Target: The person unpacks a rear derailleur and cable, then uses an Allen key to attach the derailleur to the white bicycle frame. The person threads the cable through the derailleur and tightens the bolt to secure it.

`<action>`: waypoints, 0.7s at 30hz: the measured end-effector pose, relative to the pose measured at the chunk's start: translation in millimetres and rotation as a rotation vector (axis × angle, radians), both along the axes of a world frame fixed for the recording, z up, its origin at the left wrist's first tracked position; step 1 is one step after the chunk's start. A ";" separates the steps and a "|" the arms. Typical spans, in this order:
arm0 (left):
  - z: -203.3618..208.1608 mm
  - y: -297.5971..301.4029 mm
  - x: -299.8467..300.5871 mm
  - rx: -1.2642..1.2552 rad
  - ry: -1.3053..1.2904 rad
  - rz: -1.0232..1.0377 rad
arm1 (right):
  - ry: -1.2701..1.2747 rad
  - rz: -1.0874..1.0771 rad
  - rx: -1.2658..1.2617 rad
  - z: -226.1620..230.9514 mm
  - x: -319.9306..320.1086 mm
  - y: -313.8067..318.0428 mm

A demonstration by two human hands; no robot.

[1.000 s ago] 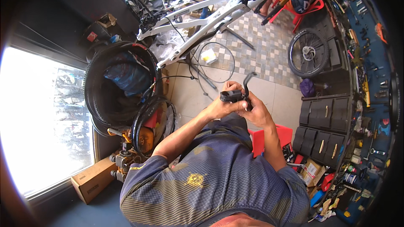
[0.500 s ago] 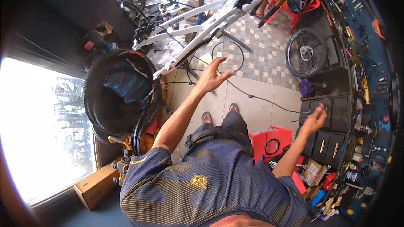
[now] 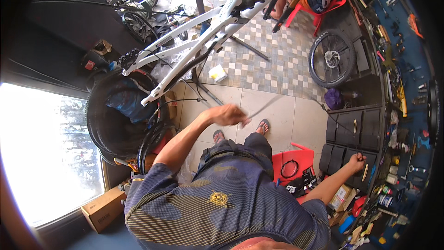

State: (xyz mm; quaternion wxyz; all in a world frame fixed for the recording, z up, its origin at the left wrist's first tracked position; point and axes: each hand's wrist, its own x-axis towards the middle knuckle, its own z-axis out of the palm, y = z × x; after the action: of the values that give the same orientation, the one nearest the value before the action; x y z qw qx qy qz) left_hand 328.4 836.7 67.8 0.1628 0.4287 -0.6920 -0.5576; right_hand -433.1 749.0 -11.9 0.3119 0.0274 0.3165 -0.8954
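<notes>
In front of my waist, my left hand (image 3: 230,115) is closed with fingers bunched. A thin black cable (image 3: 264,107), blurred by motion, runs from its fingertips toward the upper right. At the right, my right hand (image 3: 356,162) is closed beside the black drawers (image 3: 340,127); the cable comes down to its fingers past the drawer fronts. A white bicycle frame (image 3: 210,30) slants across the top, beyond my left hand. Its rear end carries a black derailleur (image 3: 129,60), and thin black lines hang below the frame.
Tyres (image 3: 99,125) are stacked at the left. A wheel (image 3: 332,59) leans by the workbench. A red stool (image 3: 283,159) holding a coiled cable stands near my legs. Tools hang on the blue wall panel (image 3: 407,65). A person sits on a red chair (image 3: 319,16) at the back.
My left hand has dropped nearer my body and closed from spread fingers. My right hand has moved down toward me. The cable's large loop no longer shows; the view has shifted slightly.
</notes>
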 end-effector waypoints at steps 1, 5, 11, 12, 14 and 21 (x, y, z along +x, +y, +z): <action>-37.8 4.6 4.3 0.041 -0.201 -0.119 | -0.001 0.057 -0.009 -4.1 -16.5 -15.0; -158.6 23.4 35.1 0.405 -0.441 -0.018 | 0.188 0.532 0.056 55.9 -95.3 -80.4; -209.2 -18.8 12.5 0.230 -0.876 0.098 | 0.573 0.874 0.146 103.8 -2.9 -165.3; -223.3 -25.5 -1.5 0.133 -0.955 0.084 | 0.648 0.876 0.184 116.5 11.3 -181.5; -225.9 -54.8 -37.8 0.132 -0.842 0.139 | 0.751 0.871 0.236 133.2 43.5 -202.0; -170.4 -167.2 -153.7 -0.187 -0.572 0.123 | 1.047 0.990 0.192 156.5 128.7 -220.0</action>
State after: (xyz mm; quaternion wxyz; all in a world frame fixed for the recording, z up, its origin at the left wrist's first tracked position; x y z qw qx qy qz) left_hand 174.7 669.5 -102.7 0.0335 0.5924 -0.7310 -0.3371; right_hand -304.4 529.0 144.6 0.4842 -0.5239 0.4770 -0.5134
